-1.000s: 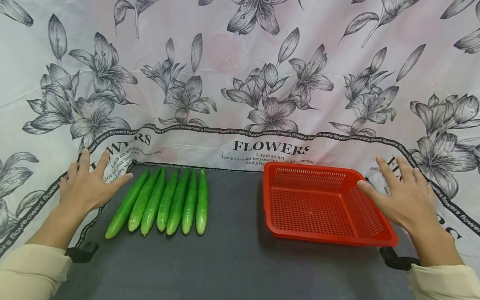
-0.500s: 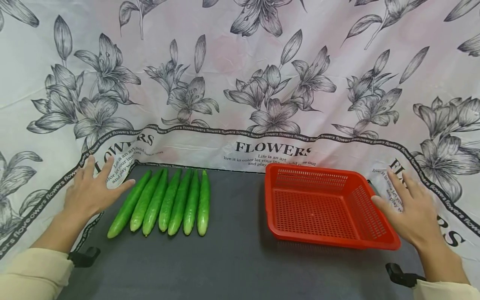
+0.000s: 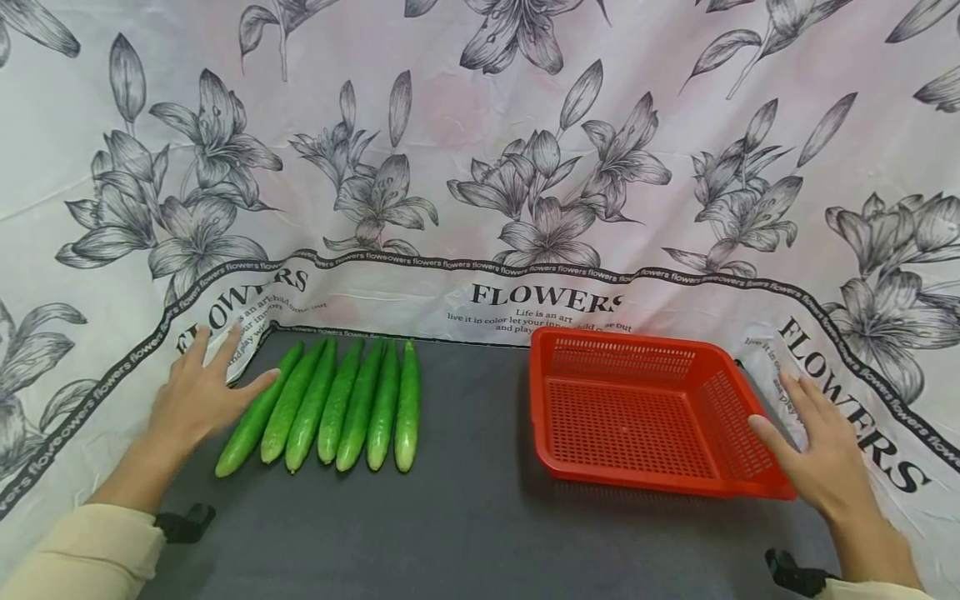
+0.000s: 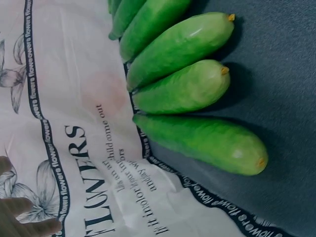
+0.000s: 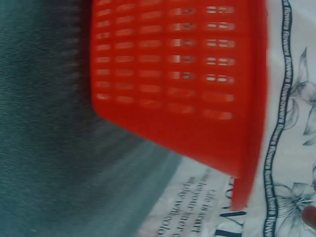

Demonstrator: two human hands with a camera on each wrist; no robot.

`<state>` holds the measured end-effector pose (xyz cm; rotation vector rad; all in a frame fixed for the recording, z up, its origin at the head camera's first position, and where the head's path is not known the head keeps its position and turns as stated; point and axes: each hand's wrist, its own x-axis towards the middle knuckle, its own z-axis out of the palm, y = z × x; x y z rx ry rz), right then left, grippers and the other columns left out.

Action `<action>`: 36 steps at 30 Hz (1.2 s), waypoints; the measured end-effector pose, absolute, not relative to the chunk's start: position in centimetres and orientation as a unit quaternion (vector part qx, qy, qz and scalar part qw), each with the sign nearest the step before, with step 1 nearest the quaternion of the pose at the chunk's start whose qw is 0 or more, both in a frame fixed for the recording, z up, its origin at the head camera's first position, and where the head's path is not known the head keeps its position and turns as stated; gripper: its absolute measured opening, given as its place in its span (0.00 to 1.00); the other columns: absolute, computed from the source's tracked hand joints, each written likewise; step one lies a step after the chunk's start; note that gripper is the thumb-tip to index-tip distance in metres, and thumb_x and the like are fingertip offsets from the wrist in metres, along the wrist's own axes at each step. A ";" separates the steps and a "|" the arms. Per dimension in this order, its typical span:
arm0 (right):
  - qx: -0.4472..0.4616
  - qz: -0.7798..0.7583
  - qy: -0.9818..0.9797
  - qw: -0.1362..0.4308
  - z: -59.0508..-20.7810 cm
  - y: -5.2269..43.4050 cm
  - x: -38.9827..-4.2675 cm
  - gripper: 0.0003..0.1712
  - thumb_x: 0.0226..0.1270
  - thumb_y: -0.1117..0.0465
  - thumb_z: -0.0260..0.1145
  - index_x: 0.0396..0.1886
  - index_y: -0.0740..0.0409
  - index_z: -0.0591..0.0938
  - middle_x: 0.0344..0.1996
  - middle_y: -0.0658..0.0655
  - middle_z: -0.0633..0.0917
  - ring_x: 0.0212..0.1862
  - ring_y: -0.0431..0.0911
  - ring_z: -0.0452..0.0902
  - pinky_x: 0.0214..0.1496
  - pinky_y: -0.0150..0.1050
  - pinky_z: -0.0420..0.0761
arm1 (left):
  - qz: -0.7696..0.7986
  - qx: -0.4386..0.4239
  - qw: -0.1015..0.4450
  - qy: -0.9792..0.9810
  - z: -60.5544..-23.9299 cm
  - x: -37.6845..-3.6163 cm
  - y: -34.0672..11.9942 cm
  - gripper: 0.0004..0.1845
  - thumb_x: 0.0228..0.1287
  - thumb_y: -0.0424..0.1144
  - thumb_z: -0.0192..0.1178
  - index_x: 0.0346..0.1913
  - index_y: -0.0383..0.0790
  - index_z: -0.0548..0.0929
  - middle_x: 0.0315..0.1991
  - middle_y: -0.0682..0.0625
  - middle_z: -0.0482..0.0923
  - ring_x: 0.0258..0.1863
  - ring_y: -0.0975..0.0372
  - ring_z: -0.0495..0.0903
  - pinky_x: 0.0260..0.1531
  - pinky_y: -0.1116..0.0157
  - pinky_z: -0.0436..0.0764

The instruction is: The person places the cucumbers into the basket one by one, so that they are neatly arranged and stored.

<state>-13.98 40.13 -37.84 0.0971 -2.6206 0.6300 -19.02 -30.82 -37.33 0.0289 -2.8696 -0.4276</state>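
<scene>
Green cucumbers (image 3: 341, 400) lie at frame left, none in the basket (image 3: 617, 427) at right; left hand (image 3: 197, 396) and right hand (image 3: 821, 454) spread wide, I've seemingly not begun.

The gray tabletop (image 3: 472, 417) leaves a lane between 7 cucumbers (image 3: 360, 408) and the high-sided red basket (image 3: 637, 477).

Red slotted basket (image 5: 163, 84) on grey surface (image 5: 44, 148), beside white flower-printed cloth (image 5: 296, 160).

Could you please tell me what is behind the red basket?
Behind the red basket is a white flower-printed cloth with lettering. The basket covers part of the lettering's lowest line, which I cannot read.
</scene>
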 end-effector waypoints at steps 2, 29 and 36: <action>0.035 0.231 -0.947 0.222 -38.4 40.2 -14.0 0.39 0.57 0.54 0.59 0.67 0.42 0.52 0.65 0.59 0.49 0.63 0.60 0.39 0.56 0.62 0.34 | -0.155 0.010 0.119 -0.981 -37.7 -19.0 -30.8 0.45 0.52 0.67 0.45 0.67 0.55 0.36 0.65 0.39 0.25 0.53 0.29 0.45 0.32 0.32 0.54; 0.037 0.251 -0.949 0.189 -44.4 41.5 -14.5 0.37 0.57 0.53 0.60 0.66 0.43 0.57 0.64 0.62 0.53 0.62 0.63 0.44 0.55 0.63 0.41 | -0.215 0.015 0.125 -0.969 -42.8 -19.3 -31.4 0.41 0.57 0.61 0.45 0.68 0.54 0.39 0.64 0.33 0.36 0.52 0.28 0.47 0.40 0.33 0.51; 0.026 0.243 -0.955 0.171 -44.7 41.5 -14.2 0.29 0.57 0.51 0.60 0.59 0.51 0.68 0.64 0.62 0.53 0.59 0.69 0.45 0.47 0.68 0.48 | -0.225 0.021 0.110 -0.968 -43.9 -19.4 -31.7 0.41 0.58 0.61 0.45 0.68 0.52 0.38 0.63 0.30 0.38 0.51 0.27 0.48 0.39 0.33 0.52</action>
